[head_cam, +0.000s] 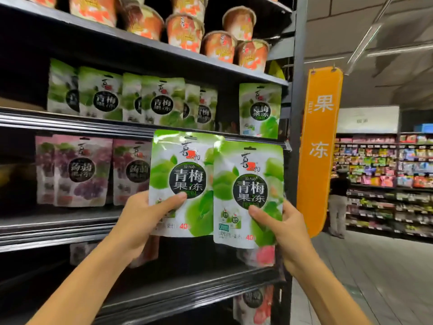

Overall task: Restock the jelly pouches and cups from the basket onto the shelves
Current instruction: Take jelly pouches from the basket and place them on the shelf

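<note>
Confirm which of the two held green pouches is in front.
The right-hand pouch, gripped by the right hand: its left edge overlaps the left-hand pouch, held by the left hand, and it sits lower.

I see the left pouch, green and white, held upright. The right pouch, same print, sits just beside it and slightly lower, its edge overlapping the left one. Matching pouches stand on the shelf behind, orange cups stacked above.
</note>
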Tool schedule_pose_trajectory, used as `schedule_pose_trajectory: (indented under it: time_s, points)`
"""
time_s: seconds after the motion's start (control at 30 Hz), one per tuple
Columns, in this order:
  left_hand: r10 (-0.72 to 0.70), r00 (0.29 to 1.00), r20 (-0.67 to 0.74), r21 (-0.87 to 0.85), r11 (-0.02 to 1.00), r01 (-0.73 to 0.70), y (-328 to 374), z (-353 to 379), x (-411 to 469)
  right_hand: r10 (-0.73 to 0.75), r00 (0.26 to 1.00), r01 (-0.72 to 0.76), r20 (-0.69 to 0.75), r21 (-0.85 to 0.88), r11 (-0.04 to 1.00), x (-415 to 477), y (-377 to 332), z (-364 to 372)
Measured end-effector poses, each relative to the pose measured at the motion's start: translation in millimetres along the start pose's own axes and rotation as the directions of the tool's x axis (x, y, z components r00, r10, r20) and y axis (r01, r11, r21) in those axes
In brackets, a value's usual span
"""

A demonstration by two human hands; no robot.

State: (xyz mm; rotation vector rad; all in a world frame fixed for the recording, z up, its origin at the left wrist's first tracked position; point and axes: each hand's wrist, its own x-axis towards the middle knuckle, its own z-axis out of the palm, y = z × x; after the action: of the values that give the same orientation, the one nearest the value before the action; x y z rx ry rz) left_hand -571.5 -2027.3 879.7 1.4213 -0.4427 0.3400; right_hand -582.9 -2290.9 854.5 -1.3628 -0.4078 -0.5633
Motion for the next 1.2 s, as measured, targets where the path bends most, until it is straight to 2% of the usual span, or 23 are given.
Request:
schedule_pose_trajectory:
  time_s: [0.13, 0.23, 0.47, 0.6, 0.77, 0.87, 1.0, 1.2]
  points:
    - [0.08, 0.996, -0.04, 0.039, 0.996, -0.078, 27, 27, 45, -0.092, 0.996, 0.092, 0.0, -0.02, 0.996, 56, -34, -9]
    - [0.127, 0.987, -0.097, 0.06, 0.991, -0.121, 37, 44, 73, -0.103, 0.994, 0.103, -0.028, -0.014, 0.995, 96, -51, -11]
    - [0.189, 0.962, -0.196, 0.16, 0.974, -0.159, 47, 58, 110, 0.016, 0.998, -0.013, -0.066, 0.034, 0.999, 191, -80, -9]
    - [0.166, 0.959, -0.228, 0.144, 0.98, -0.135, 50, 57, 118, 0.075, 0.993, -0.08, -0.094, -0.047, 0.996, 238, -94, -3]
    - [0.209, 0.95, -0.231, 0.162, 0.971, -0.174, 55, 60, 122, 0.072, 0.993, -0.078, -0.097, -0.061, 0.995, 266, -101, 10]
    - [0.218, 0.947, -0.236, 0.17, 0.969, -0.18, 57, 62, 125, 0.012, 0.996, -0.014, -0.091, -0.023, 1.0, 275, -98, 17]
    - [0.214, 0.947, -0.239, 0.141, 0.973, -0.184, 56, 66, 127, -0.095, 0.99, 0.072, -0.109, -0.194, 0.978, 282, -79, 17]
    - [0.236, 0.933, -0.274, 0.166, 0.967, -0.196, 53, 67, 129, -0.189, 0.982, 0.165, -0.009, -0.448, 0.879, 277, -67, -2]
